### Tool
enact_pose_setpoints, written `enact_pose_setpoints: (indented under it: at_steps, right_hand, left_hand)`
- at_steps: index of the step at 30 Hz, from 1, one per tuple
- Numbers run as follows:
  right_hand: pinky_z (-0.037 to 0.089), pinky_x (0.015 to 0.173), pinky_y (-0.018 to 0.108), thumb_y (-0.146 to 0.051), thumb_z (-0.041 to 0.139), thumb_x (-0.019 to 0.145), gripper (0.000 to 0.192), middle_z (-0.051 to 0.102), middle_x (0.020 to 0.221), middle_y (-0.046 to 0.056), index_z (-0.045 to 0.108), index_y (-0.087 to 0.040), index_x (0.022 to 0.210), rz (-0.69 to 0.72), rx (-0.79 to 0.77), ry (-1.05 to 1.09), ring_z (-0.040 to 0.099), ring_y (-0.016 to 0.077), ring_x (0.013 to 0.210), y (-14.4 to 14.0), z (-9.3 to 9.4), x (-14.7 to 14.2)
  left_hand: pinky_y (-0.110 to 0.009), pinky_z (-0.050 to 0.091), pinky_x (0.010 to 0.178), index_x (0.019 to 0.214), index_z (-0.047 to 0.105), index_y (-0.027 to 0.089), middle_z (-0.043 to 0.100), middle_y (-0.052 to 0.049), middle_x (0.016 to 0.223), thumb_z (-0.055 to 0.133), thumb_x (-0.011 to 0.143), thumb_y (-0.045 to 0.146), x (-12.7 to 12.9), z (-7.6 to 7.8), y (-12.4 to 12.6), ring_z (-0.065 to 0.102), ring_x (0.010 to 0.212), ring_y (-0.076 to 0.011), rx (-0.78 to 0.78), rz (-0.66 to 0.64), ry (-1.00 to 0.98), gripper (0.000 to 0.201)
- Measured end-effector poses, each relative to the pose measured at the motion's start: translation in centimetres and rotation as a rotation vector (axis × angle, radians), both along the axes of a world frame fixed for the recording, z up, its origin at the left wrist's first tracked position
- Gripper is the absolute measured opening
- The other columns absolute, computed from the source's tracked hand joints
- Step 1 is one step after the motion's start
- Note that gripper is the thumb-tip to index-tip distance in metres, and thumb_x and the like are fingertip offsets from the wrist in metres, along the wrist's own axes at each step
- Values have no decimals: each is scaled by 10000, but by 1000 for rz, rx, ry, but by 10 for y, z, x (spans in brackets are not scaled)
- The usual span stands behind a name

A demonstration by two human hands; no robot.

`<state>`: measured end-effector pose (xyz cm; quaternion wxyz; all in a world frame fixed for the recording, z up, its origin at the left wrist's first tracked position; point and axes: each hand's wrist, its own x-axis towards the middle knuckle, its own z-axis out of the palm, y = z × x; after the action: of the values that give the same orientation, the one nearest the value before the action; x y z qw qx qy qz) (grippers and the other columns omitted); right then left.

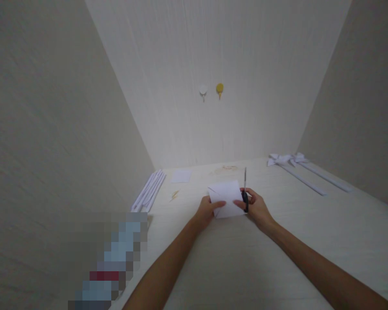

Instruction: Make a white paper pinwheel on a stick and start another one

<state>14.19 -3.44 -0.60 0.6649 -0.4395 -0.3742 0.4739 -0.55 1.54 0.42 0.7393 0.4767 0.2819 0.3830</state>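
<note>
A folded piece of white paper [228, 191] is held up above the table between my hands. My left hand [208, 210] grips its left side, thumb lying across the front. At the right edge, the thumb of my right hand [256, 209] presses on the paper. That same hand also has a pair of scissors [245, 196] hooked in its fingers, black handles down and blades pointing away from me. The fingers behind the paper are hidden.
White paper rolls [150, 191] lie at the left, beside a flat paper square [181, 176]. Folded paper pieces [287, 159] with two long strips [305, 180] lie at the right. Two hooks, one white [203, 90] and one yellow [220, 88], are on the back wall. A blurred-out area covers the lower left.
</note>
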Motion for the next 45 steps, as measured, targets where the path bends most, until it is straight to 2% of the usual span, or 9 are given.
enact_pose_setpoints:
  at_steps: [4,9,11,18,24,31,39,45]
  right_hand:
    - [436,494,225,-215,764,444,488,631,627,-28,489,-201,847,44,19,-4,562,119,520,0,0,0]
    - [401,444,193,-223,757,457,462,571,596,-59,522,-201,854,-101,49,35,515,84,476,0,2,0]
    - [392,433,195,-230,759,452,461,553,587,-63,526,-201,849,-119,50,33,502,82,466,0,3,0]
    - [404,456,218,-253,758,463,462,556,579,-63,509,-211,849,-72,63,-13,519,102,484,-3,5,-1]
    - [374,438,191,-246,755,475,444,534,559,-80,512,-220,846,-51,58,-24,497,80,469,-4,5,-2]
    - [358,429,190,-276,760,450,464,527,607,-66,532,-214,848,-116,57,-32,469,71,473,0,0,-1]
    - [359,438,198,-297,757,449,470,508,634,-46,542,-206,857,-238,87,-43,469,82,498,0,4,0]
    - [370,469,208,-287,746,478,446,516,609,-57,543,-214,869,-278,125,-23,472,84,508,1,4,1]
  left_hand:
    - [-342,453,717,858,628,73,662,-119,823,714,475,156,0,4,-2,609,742,-222,-6,31,-19,401]
    - [-337,436,772,831,645,102,659,-102,873,716,447,101,0,3,-3,601,789,-217,63,-24,-25,391]
    - [-344,429,787,828,647,105,657,-103,884,719,446,108,1,2,-3,598,806,-222,66,-17,-11,389]
    - [-361,430,783,880,624,104,648,-111,911,709,507,177,2,5,-5,598,811,-221,68,13,-59,390]
    - [-361,436,787,922,610,105,643,-107,935,700,516,157,4,5,-6,591,829,-228,27,104,-64,419]
    - [-357,436,790,952,591,99,630,-124,968,697,524,142,6,6,-7,589,843,-229,-29,74,-103,443]
    - [-345,423,819,914,600,96,600,-131,1035,700,520,142,7,10,-9,573,901,-230,40,3,-113,408]
    - [-337,429,808,876,614,116,595,-116,1052,715,484,134,7,7,-7,553,943,-233,86,-20,-21,406]
